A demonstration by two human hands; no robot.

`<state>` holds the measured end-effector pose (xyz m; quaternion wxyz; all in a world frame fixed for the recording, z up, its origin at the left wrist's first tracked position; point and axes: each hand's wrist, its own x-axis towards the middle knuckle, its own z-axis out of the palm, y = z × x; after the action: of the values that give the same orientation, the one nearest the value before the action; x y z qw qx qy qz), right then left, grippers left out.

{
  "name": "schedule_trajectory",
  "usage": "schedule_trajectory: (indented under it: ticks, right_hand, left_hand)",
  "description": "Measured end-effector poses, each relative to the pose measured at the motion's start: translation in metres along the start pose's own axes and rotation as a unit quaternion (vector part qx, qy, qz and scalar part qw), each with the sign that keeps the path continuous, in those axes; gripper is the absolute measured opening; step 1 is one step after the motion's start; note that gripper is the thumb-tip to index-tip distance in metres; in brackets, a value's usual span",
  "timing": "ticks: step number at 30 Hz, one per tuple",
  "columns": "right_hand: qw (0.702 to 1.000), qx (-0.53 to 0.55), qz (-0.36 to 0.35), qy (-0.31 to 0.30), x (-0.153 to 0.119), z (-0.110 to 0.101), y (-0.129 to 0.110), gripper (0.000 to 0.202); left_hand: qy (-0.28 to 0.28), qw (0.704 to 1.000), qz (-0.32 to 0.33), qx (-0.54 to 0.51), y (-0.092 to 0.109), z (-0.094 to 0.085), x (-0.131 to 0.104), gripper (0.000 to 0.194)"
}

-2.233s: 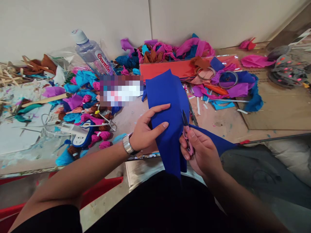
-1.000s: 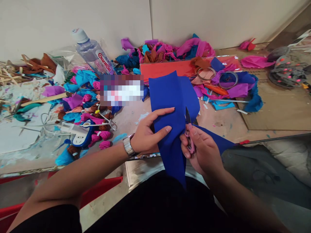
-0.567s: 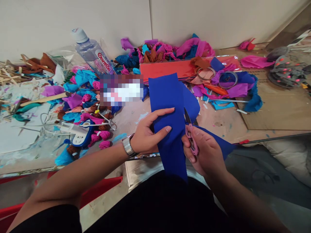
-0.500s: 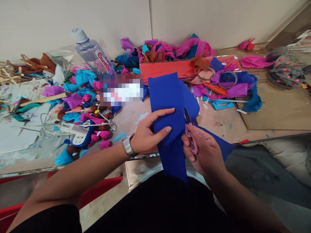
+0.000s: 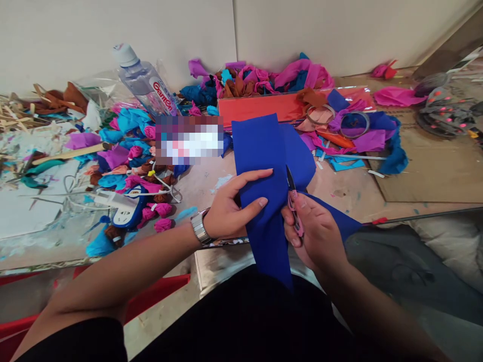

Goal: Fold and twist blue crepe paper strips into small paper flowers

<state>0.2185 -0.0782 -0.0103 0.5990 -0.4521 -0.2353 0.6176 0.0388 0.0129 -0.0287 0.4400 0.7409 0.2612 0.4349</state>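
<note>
A long blue crepe paper sheet hangs from the table's front edge toward my lap, partly folded over itself. My left hand grips its left side, with thumb and index finger stretched over the top; the other fingers are mostly hidden. In my right hand is a pair of pink-handled scissors, blades pointing away from me. The dark blades lie along the right edge of the upper layer, nearly together. Another blue flap spreads out to the right, beneath my right hand.
Left of the paper lie many bundled colored scraps, a blue-and-white power strip with cables, and a water bottle. Behind are a red flat pack and tape rolls. Cardboard lies at the right.
The scissors' blades and handles have drawn closer together. The blue flap beyond them has shifted slightly right. My left hand stays in nearly the same place.
</note>
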Motion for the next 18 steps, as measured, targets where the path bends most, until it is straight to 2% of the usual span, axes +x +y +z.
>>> schedule_trajectory:
  ticks: [18]
  right_hand:
    - [1.0, 0.006, -0.009, 0.014, 0.0021, 0.0013, 0.0056, 0.031]
  left_hand:
    - [-0.002, 1.0, -0.005, 0.004, -0.0006, -0.0005, -0.0017, 0.051]
